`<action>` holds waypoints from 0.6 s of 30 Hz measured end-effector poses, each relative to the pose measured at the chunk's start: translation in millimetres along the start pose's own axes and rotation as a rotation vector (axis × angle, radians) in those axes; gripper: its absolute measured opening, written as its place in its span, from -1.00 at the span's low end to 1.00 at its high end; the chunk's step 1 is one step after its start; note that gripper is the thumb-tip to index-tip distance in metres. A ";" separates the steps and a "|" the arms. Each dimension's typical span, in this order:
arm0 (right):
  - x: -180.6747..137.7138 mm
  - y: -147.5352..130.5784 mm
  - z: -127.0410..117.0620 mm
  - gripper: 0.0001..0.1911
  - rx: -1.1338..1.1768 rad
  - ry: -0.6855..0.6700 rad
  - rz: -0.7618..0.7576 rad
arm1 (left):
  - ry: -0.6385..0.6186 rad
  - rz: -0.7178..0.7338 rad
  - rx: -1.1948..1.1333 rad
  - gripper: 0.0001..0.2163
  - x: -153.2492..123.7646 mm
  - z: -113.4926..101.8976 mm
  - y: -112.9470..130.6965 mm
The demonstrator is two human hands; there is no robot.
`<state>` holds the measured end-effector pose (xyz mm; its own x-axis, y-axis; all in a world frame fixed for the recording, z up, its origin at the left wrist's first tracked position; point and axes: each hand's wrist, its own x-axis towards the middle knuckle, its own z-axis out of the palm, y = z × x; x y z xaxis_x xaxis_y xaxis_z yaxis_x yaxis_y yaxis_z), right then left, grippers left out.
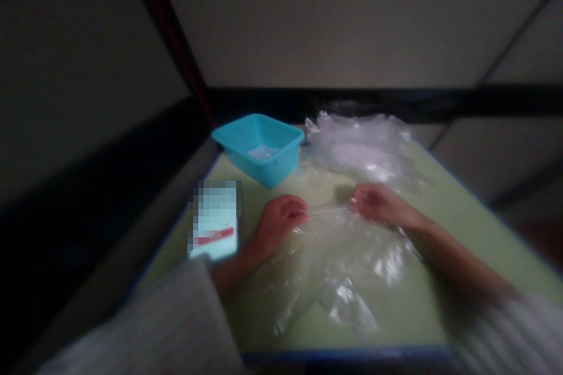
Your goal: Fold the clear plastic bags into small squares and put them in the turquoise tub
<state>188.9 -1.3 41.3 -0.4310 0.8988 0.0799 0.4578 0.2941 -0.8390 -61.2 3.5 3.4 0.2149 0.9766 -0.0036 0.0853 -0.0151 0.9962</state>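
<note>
The far edge of a clear plastic bag (338, 258) is pinched between the left hand (279, 220) and right hand (378, 202), fingers curled closed on it.

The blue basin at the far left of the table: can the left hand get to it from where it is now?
Probably yes. The left hand pinches the clear bag just short of the blue basin, with only bare table between them. It would have to let the bag go first.
</note>
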 end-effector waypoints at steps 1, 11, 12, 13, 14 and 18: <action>0.3 1.2 -1.0 -0.55 0.008 0.024 0.015 | 0.021 0.018 -0.005 -0.81 1.2 -1.0 -1.3; -0.4 -7.1 1.8 -0.54 0.007 0.238 0.052 | 0.057 0.078 0.052 -0.82 -2.5 -1.9 3.2; -0.8 -7.5 2.8 -0.54 0.003 0.254 0.053 | 0.057 0.075 0.066 -0.86 -3.4 -1.5 4.6; -1.1 -7.6 3.8 -0.54 -0.002 0.269 0.053 | 0.067 0.070 0.081 -0.87 -4.2 -1.1 6.1; -1.4 -7.2 4.7 -0.54 -0.006 0.283 0.055 | 0.084 0.064 0.093 -0.87 -4.9 -0.8 7.9; -1.6 -4.2 7.2 -0.55 -0.023 0.337 0.070 | 0.171 0.043 0.126 -0.88 -6.8 -0.6 16.0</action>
<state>182.0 -6.3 40.8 -0.1184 0.9727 0.1994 0.4966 0.2319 -0.8364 -61.8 -3.3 19.4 0.0539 0.9965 0.0642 0.2030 -0.0739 0.9764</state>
